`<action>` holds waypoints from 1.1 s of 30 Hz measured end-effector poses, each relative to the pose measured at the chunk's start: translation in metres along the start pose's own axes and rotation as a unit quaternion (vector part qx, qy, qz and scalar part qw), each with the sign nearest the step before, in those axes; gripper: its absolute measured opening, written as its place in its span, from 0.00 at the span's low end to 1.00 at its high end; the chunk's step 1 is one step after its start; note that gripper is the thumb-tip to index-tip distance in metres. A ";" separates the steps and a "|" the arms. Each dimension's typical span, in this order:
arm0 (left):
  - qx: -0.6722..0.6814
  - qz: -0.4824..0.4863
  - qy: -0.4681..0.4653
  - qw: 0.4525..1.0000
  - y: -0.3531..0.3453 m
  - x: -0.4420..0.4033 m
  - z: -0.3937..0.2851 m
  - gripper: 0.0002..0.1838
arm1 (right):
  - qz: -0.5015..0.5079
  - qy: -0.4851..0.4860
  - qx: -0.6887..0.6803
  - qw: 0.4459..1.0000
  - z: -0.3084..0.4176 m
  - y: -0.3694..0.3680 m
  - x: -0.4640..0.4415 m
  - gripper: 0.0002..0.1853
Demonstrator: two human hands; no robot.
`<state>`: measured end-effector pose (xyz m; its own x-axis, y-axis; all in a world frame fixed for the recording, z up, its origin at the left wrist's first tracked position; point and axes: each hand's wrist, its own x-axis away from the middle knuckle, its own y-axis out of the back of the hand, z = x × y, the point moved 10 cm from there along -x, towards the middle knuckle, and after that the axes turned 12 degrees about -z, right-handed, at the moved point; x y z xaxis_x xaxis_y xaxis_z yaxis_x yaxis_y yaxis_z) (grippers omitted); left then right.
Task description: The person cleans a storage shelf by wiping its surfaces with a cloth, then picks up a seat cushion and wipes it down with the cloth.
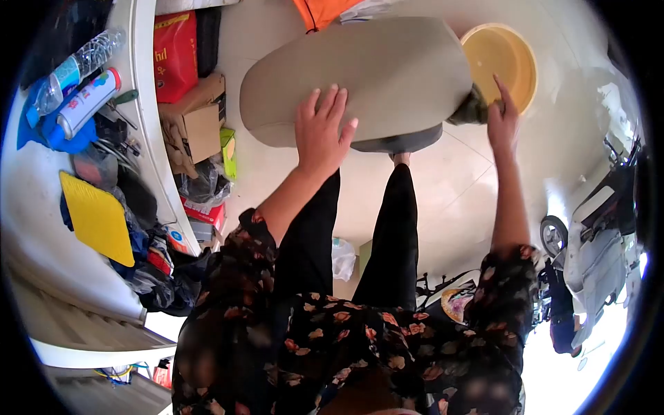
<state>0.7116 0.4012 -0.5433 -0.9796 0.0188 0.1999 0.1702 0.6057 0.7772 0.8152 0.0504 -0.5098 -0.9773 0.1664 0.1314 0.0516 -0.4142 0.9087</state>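
A long beige padded seat (360, 76) lies across the view, a dark grey part (408, 140) showing under its near edge. My left hand (321, 128) rests on its near left side, fingers stretched and thumb out to the right. Off the seat's right end, my right hand (503, 119) points its index finger forward while its other fingers curl in. A dark, crumpled cloth (472, 108) is at those curled fingers and against the seat's end; the exact hold is partly hidden. Behind this hand stands a yellow basin (508, 52).
On the left, a white-edged shelf (146, 76) carries a plastic bottle (100, 52), a spray can (90, 102) and a yellow sheet (97, 218). Beside it are a cardboard box (200, 124) and a red bag (174, 59). A scooter (598, 266) stands at the right.
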 end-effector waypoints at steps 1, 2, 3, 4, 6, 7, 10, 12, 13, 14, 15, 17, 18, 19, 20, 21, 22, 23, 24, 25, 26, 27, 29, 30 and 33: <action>-0.004 0.008 0.007 1.000 0.000 0.004 -0.002 0.31 | 0.080 -0.052 0.087 0.992 0.007 -0.012 -0.026 0.31; -0.008 0.018 0.014 1.000 0.001 0.010 -0.007 0.32 | 0.158 -0.105 0.173 0.966 0.018 -0.021 -0.045 0.29; -0.010 0.033 0.024 0.999 0.004 0.023 -0.013 0.32 | 0.148 -0.087 0.181 0.968 0.035 -0.032 -0.062 0.29; -0.009 0.045 0.030 0.998 0.007 0.036 -0.021 0.33 | 0.139 -0.066 0.188 0.970 0.048 -0.044 -0.076 0.30; -0.008 0.058 0.029 0.998 0.010 0.057 -0.034 0.34 | 0.215 -0.049 0.223 0.950 0.066 -0.077 -0.085 0.34; -0.004 0.063 0.027 0.998 0.010 0.070 -0.036 0.35 | 0.251 -0.042 0.239 0.937 0.074 -0.091 -0.085 0.36; 0.013 0.081 0.028 0.996 0.007 0.110 -0.037 0.35 | 0.329 0.005 0.297 0.896 0.099 -0.118 -0.050 0.39; 0.026 0.077 0.022 0.996 0.011 0.119 -0.032 0.35 | 0.313 0.032 0.285 0.905 0.106 -0.118 -0.039 0.41; 0.036 0.080 0.028 0.996 0.012 0.121 -0.030 0.35 | 0.324 0.026 0.288 0.901 0.107 -0.114 -0.036 0.40; 0.046 0.084 0.032 0.995 0.017 0.119 -0.028 0.35 | 0.335 0.019 0.291 0.896 0.109 -0.109 -0.030 0.40; 0.057 0.087 0.035 0.994 0.021 0.120 -0.025 0.35 | 0.316 0.037 0.294 0.901 0.113 -0.102 -0.024 0.39; 0.086 0.095 0.022 0.992 0.025 0.125 -0.015 0.33 | 0.271 0.072 0.304 0.911 0.113 -0.081 -0.006 0.36; 0.101 0.100 0.017 0.990 0.028 0.130 -0.012 0.31 | 0.238 0.082 0.289 0.924 0.111 -0.070 0.007 0.34; 0.103 0.110 0.018 0.988 0.031 0.135 -0.010 0.30 | 0.205 0.091 0.273 0.936 0.108 -0.060 0.023 0.32; 0.108 0.119 0.010 0.987 0.030 0.141 -0.009 0.29 | 0.168 0.100 0.253 0.947 0.107 -0.049 0.037 0.31; 0.113 0.127 0.001 0.985 0.028 0.148 -0.005 0.29 | 0.156 0.087 0.238 0.955 0.105 -0.039 0.049 0.30; 0.118 0.137 -0.008 0.984 0.027 0.154 -0.002 0.28 | 0.143 0.073 0.224 0.961 0.105 -0.028 0.062 0.29; 0.127 0.144 -0.009 0.981 0.027 0.156 0.002 0.28 | 0.132 0.058 0.210 0.967 0.104 -0.019 0.074 0.29; 0.138 0.152 -0.008 0.979 0.025 0.159 0.007 0.28 | 0.127 0.047 0.217 0.967 0.102 -0.013 0.084 0.29; 0.149 0.161 -0.008 0.976 0.024 0.161 0.011 0.28 | 0.122 0.035 0.224 0.966 0.099 -0.008 0.094 0.30; 0.153 0.158 -0.012 0.975 0.025 0.158 0.016 0.27 | 0.117 0.024 0.232 0.965 0.097 -0.003 0.103 0.31; 0.155 0.153 -0.017 0.976 0.026 0.152 0.019 0.26 | 0.100 0.027 0.231 0.967 0.098 0.001 0.110 0.32; 0.154 0.154 -0.024 0.976 0.028 0.144 0.029 0.26 | 0.092 0.013 0.231 0.968 0.093 0.004 0.128 0.32; 0.149 0.158 -0.026 0.976 0.027 0.144 0.035 0.26 | 0.089 0.004 0.232 0.969 0.091 0.006 0.138 0.33; 0.133 0.173 -0.042 0.975 0.021 0.146 0.053 0.26 | 0.064 0.003 0.224 0.972 0.101 0.007 0.165 0.34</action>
<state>0.5669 0.4584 -0.5297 -0.8761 0.3166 0.3635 0.4685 0.7369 0.4873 0.6754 0.1653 -0.4423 -0.9583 0.1331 0.2530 0.2554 0.0007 0.9668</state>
